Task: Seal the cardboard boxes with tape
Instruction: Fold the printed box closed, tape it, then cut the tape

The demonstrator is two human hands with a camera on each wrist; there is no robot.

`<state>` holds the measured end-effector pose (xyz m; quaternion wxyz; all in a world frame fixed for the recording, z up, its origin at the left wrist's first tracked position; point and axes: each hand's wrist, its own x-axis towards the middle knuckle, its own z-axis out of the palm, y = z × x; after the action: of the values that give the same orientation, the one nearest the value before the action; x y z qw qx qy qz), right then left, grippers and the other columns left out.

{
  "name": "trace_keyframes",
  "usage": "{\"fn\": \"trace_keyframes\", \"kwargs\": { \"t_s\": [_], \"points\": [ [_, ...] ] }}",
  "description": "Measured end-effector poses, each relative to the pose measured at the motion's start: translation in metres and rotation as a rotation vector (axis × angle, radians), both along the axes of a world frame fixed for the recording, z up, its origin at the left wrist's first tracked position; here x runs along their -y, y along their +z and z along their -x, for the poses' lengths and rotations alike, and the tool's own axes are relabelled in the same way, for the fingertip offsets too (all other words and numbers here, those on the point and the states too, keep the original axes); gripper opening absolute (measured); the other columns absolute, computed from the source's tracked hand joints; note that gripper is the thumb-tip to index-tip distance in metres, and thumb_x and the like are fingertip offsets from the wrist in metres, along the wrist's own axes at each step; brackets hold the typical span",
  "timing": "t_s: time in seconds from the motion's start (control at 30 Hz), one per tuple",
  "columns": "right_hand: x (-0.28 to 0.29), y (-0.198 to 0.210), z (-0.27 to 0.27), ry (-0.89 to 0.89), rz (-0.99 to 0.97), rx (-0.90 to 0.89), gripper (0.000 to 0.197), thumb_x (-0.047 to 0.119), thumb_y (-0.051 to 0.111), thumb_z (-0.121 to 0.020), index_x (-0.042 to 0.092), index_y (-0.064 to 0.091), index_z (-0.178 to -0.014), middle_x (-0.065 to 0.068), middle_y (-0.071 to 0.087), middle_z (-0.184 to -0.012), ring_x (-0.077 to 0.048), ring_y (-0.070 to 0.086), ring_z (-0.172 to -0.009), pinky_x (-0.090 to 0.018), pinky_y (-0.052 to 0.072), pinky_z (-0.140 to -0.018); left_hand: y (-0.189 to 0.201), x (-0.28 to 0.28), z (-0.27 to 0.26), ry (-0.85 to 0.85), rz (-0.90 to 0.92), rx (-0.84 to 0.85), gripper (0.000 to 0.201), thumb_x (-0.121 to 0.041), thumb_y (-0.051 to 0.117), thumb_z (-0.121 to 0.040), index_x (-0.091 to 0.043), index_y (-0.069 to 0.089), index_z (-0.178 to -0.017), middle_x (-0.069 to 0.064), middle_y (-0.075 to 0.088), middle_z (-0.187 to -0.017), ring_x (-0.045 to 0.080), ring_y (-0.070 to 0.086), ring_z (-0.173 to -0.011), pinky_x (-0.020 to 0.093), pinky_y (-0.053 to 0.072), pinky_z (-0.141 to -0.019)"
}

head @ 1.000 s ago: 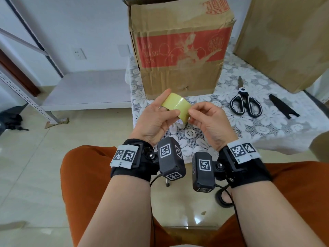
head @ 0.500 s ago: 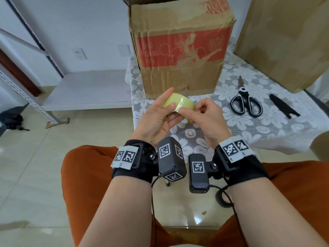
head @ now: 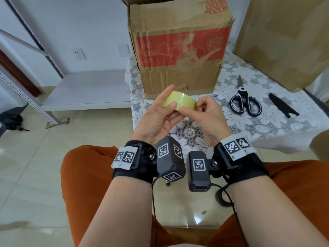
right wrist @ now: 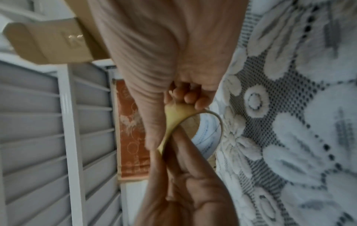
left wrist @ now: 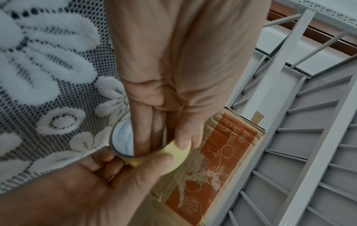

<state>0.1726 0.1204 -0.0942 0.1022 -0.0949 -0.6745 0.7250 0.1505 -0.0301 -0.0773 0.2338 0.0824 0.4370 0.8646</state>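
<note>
Tape roll (head: 179, 102) higher now, scissors (head: 244, 102) beside.

Left hand (head: 157, 116) and right hand (head: 207, 115) together, fingers curled in grip.

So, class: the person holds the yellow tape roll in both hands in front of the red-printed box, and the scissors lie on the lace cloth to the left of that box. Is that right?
Not quite. The scissors lie to the right of the red-printed box, not the left, as the head view shows. The rest stands: the left hand and right hand both hold the tape roll in front of the box, and the scissors rest on the lace cloth.
</note>
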Motion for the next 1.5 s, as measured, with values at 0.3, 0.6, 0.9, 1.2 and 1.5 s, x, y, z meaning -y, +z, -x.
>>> {"fn": "trace_keyframes", "kwargs": {
  "t_s": [0.3,0.6,0.9,1.2,1.5],
  "points": [
    [-0.002,0.003,0.000,0.084,-0.163,-0.085,0.035,0.011,0.080,-0.072,0.020,0.048,-0.083,0.003,0.043,-0.074,-0.016,0.041,-0.073,-0.038,0.043,-0.074,-0.003,0.003,0.000,0.048,-0.023,0.014,0.044,0.001,0.047,-0.096,-0.026,0.054,-0.130,0.016,0.063,-0.119,0.020,0.072,-0.090,0.029,0.059,-0.081],
    [0.004,0.004,-0.002,-0.020,-0.110,-0.084,0.046,0.020,0.085,-0.065,0.017,0.043,-0.083,0.005,0.037,-0.072,-0.006,0.036,-0.064,-0.021,0.039,-0.063,0.001,0.000,0.001,-0.008,0.011,-0.033,0.046,0.003,0.044,-0.099,-0.024,0.051,-0.135,0.015,0.066,-0.113,0.020,0.072,-0.090,0.029,0.059,-0.083],
    [-0.001,0.007,-0.001,0.079,-0.166,-0.107,0.037,0.013,0.079,-0.071,0.023,0.046,-0.084,0.005,0.042,-0.074,-0.015,0.040,-0.073,-0.036,0.041,-0.072,-0.003,0.004,0.004,0.029,-0.042,0.016,0.045,0.001,0.046,-0.097,-0.026,0.053,-0.133,0.015,0.067,-0.112,0.020,0.072,-0.088,0.029,0.059,-0.081],
    [-0.002,-0.001,-0.005,0.065,0.046,-0.111,0.040,-0.003,0.074,-0.074,0.018,0.040,-0.079,-0.002,0.052,-0.083,-0.014,0.053,-0.079,-0.033,0.051,-0.084,-0.006,0.002,0.006,0.066,-0.081,0.041,0.045,0.003,0.043,-0.098,-0.024,0.054,-0.132,0.017,0.064,-0.123,0.024,0.070,-0.098,0.032,0.059,-0.085],
    [0.004,0.000,-0.006,0.013,-0.078,0.128,0.051,0.033,0.084,-0.068,0.013,0.042,-0.090,-0.005,0.058,-0.087,-0.014,0.060,-0.068,-0.021,0.053,-0.060,-0.010,-0.003,0.000,0.005,-0.026,-0.002,0.048,0.005,0.042,-0.098,-0.022,0.051,-0.137,0.011,0.067,-0.091,0.017,0.070,-0.086,0.032,0.056,-0.090]
  ]
}}
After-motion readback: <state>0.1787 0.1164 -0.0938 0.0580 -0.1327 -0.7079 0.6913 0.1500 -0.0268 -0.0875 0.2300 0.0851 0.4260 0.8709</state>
